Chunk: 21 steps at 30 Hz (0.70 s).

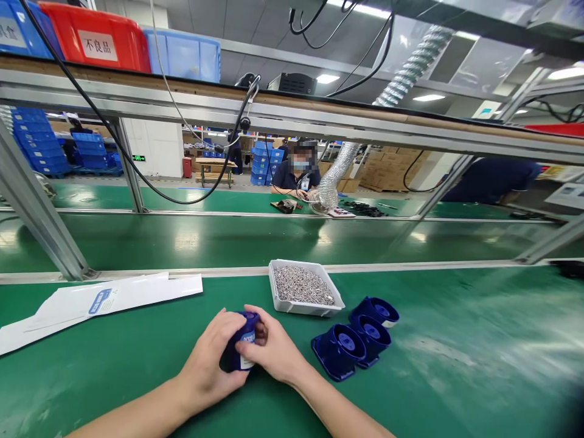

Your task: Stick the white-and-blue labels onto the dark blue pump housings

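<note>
Both my hands hold one dark blue plastic part (239, 350) low over the green bench mat. My left hand (210, 359) wraps round its left side, fingers curled on top. From the right, my right hand (270, 348) grips the same part, its fingers closed against the upper end. A white label shows on the part's near face. Three more dark blue parts (360, 337) lie in a row on the mat to the right of my hands. Just beyond my hands sits a white tray (280, 302) with several small metal pieces in it.
White paper sheets (91, 304) lie on the mat at the left. A green conveyor belt (228, 240) runs across behind the bench, with slanted metal frame posts (39, 213). A person (296, 173) sits working at the far side. Coloured bins (98, 39) stand on the overhead shelf.
</note>
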### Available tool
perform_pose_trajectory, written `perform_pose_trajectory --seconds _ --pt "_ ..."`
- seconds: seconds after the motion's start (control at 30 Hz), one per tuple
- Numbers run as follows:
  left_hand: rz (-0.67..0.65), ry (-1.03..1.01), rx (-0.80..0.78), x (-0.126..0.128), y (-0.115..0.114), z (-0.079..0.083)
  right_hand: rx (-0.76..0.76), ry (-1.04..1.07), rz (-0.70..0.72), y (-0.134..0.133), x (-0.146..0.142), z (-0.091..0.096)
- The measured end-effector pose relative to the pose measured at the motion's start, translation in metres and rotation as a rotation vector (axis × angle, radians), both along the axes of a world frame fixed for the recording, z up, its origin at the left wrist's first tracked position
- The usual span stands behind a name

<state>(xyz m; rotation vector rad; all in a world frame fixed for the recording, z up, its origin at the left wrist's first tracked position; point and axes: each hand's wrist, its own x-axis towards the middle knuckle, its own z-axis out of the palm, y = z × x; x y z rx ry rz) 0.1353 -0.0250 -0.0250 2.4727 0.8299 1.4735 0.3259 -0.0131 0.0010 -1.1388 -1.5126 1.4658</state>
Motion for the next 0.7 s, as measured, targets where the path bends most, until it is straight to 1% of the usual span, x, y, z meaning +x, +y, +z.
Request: perform_pose_trajectory --seconds 0.1,0.13,0.17,0.2,0.23,0.3,0.33,0.37,0.4,0.43,0.5,0.57,0.6,0.63,0.67,0.7 --pt "0.05 -0.053 -0.116 -0.002 0.003 -0.003 0.027 -0.179 0.079 -0.005 0.012 0.012" --pt "0.08 -0.089 -0.185 -0.003 0.005 -0.003 0.068 -0.263 0.087 -0.005 0.017 0.015" --pt "0.105 -0.14 -0.276 -0.003 0.007 -0.003 0.142 -0.351 0.08 -0.005 0.021 0.017" --pt "0.112 -0.202 -0.391 -0.003 0.009 -0.003 0.257 -0.438 0.071 -0.005 0.024 0.018" --pt "0.093 -0.267 -0.513 -0.003 0.01 -0.004 0.411 -0.521 0.074 -0.006 0.025 0.019" --pt "-0.033 -0.346 -0.722 -0.003 0.012 -0.005 0.742 -0.661 0.134 -0.01 0.022 0.022" --pt "-0.112 -0.336 -0.774 -0.003 0.012 -0.007 0.85 -0.72 0.176 -0.014 0.018 0.024" --pt "-0.173 -0.291 -0.781 -0.004 0.011 -0.01 0.892 -0.772 0.206 -0.019 0.014 0.028" --pt "-0.201 -0.221 -0.745 -0.004 0.011 -0.012 0.876 -0.828 0.21 -0.025 0.011 0.032" --pt "-0.196 -0.142 -0.681 -0.005 0.01 -0.015 0.816 -0.893 0.18 -0.031 0.008 0.037" --pt "-0.125 0.001 -0.563 -0.005 0.009 -0.019 0.654 -1.054 0.069 -0.041 0.011 0.045" --pt "-0.041 0.091 -0.523 -0.003 0.007 -0.019 0.555 -1.245 -0.062 -0.046 0.026 0.045" --pt "-0.012 0.124 -0.528 -0.001 0.006 -0.017 0.552 -1.324 -0.119 -0.045 0.037 0.041" --pt "0.005 0.154 -0.535 0.001 0.004 -0.016 0.585 -1.39 -0.17 -0.041 0.05 0.034" --pt "0.012 0.182 -0.536 0.003 0.003 -0.014 0.657 -1.431 -0.201 -0.036 0.063 0.025" --pt "0.01 0.213 -0.532 0.005 0.003 -0.012 0.78 -1.441 -0.211 -0.029 0.076 0.014"
